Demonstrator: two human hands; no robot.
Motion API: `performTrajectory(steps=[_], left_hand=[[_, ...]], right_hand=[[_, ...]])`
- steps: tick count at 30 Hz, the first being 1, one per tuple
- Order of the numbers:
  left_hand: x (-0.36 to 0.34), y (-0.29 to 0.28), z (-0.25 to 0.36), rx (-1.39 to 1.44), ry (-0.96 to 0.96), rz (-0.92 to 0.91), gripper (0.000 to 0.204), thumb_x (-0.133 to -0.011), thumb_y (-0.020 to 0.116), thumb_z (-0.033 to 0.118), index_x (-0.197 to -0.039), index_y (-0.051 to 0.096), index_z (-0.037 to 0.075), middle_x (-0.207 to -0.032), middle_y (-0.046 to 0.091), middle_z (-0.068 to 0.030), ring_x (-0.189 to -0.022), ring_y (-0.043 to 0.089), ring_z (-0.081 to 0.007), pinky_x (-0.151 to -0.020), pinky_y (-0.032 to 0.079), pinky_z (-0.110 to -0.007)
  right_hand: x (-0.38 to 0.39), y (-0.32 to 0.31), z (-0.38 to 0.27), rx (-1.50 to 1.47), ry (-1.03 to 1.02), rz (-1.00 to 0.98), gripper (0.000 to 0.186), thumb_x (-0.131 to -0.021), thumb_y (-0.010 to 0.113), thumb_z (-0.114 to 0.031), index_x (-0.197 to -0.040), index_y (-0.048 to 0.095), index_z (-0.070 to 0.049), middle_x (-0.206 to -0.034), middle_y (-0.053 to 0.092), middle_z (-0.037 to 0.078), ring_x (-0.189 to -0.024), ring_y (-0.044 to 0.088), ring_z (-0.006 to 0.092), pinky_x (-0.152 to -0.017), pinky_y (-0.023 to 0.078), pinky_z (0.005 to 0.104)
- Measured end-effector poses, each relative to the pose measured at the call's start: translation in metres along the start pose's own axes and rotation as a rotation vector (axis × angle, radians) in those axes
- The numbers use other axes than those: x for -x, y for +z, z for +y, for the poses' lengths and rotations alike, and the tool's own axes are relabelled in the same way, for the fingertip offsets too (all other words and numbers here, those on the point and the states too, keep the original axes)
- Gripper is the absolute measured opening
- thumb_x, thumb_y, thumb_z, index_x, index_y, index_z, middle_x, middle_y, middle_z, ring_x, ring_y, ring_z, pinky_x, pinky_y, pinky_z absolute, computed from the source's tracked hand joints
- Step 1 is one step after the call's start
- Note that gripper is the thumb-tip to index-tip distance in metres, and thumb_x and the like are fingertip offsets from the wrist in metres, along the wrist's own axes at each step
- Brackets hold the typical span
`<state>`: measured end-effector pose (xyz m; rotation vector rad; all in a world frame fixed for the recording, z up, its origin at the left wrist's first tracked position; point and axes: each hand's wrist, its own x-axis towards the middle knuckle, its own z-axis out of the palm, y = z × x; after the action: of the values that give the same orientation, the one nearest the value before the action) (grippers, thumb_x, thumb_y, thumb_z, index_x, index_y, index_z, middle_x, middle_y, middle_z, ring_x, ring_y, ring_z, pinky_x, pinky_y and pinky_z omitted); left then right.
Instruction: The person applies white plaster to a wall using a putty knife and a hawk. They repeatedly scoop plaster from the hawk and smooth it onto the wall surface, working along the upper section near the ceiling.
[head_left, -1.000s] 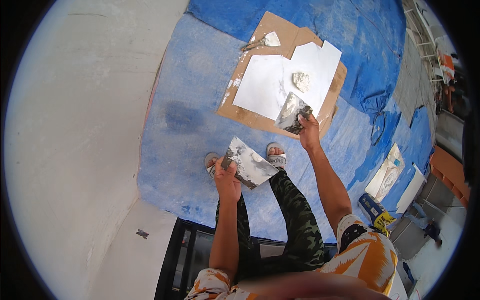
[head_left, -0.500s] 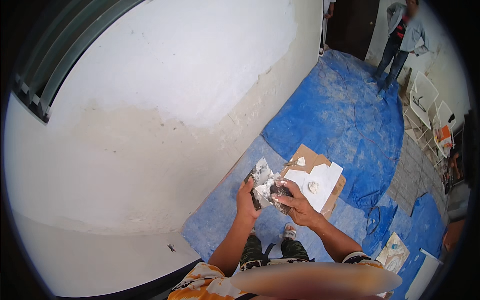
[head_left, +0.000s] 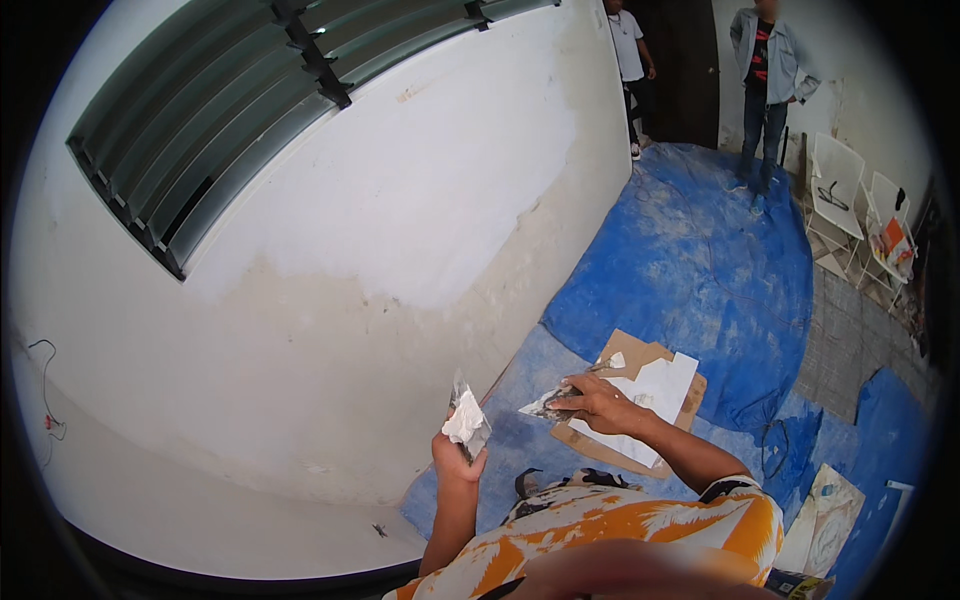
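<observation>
My left hand (head_left: 458,455) grips an upright metal putty blade (head_left: 468,420) with a lump of white paste on its face, at the wall's lower part. My right hand (head_left: 600,402) is closed on a second metal blade (head_left: 545,407), smeared white and dark, held a little to the right. The two blades are apart. Below the right hand, white sheets (head_left: 665,380) lie on brown cardboard (head_left: 692,408), with a white-smeared scraper (head_left: 612,362) at the cardboard's upper left. Part of the sheets is hidden by my hand.
A patchy white wall (head_left: 380,200) with a louvred window (head_left: 200,160) fills the left. Blue sheeting (head_left: 690,260) covers the floor. Two people (head_left: 765,100) stand near a dark door (head_left: 680,70); white folding chairs (head_left: 835,185) and boards (head_left: 820,520) are at the right.
My view has tilted up toward the wall and window. The blades met half a second ago and are now apart, and paste is gathered on the left one.
</observation>
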<state>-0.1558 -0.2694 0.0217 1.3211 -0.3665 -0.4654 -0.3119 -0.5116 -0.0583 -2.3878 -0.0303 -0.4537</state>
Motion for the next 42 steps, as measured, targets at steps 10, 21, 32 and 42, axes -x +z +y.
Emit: performTrajectory(steps=[10,21,32,42], left_hand=[[0.069,0.032,0.03,0.734,-0.283,0.16,0.035,-0.096,0.046,0.03,-0.122,0.057,0.008,-0.107,0.067,-0.006,-0.094,0.066,-0.0249,-0.076,0.055,-0.041],[0.098,0.031,-0.024,0.12,-0.246,0.072,0.034,-0.096,0.049,0.035,-0.118,0.061,0.011,-0.107,0.069,-0.0046,-0.094,0.067,-0.0252,-0.078,0.055,-0.039],[0.151,0.009,-0.015,0.762,-0.518,0.141,0.027,-0.094,0.052,0.031,-0.11,0.062,0.011,-0.098,0.07,-0.0039,-0.088,0.069,-0.0209,-0.072,0.056,-0.036],[0.307,-0.16,-0.042,1.055,-0.306,0.328,0.026,-0.094,0.051,0.028,-0.105,0.064,0.01,-0.094,0.07,-0.0028,-0.081,0.068,-0.0189,-0.065,0.055,-0.032]], right_hand=[[0.366,0.206,0.207,-0.202,1.67,0.195,0.029,-0.089,0.05,-0.021,-0.103,0.07,-0.004,-0.097,0.069,0.022,-0.091,0.067,0.0383,-0.08,0.054,0.0467],[0.338,0.241,0.186,-0.191,1.632,0.024,0.029,-0.09,0.053,-0.024,-0.098,0.07,-0.002,-0.094,0.068,0.025,-0.088,0.068,0.037,-0.079,0.054,0.0469],[0.127,0.148,0.13,0.17,1.12,0.196,0.039,-0.093,0.048,-0.033,-0.091,0.069,0.0,-0.089,0.068,0.026,-0.087,0.068,0.0385,-0.075,0.055,0.048],[0.33,0.183,0.041,0.322,1.083,-0.007,0.03,-0.092,0.052,-0.025,-0.091,0.068,0.0,-0.094,0.069,0.022,-0.089,0.069,0.0377,-0.079,0.055,0.046]])
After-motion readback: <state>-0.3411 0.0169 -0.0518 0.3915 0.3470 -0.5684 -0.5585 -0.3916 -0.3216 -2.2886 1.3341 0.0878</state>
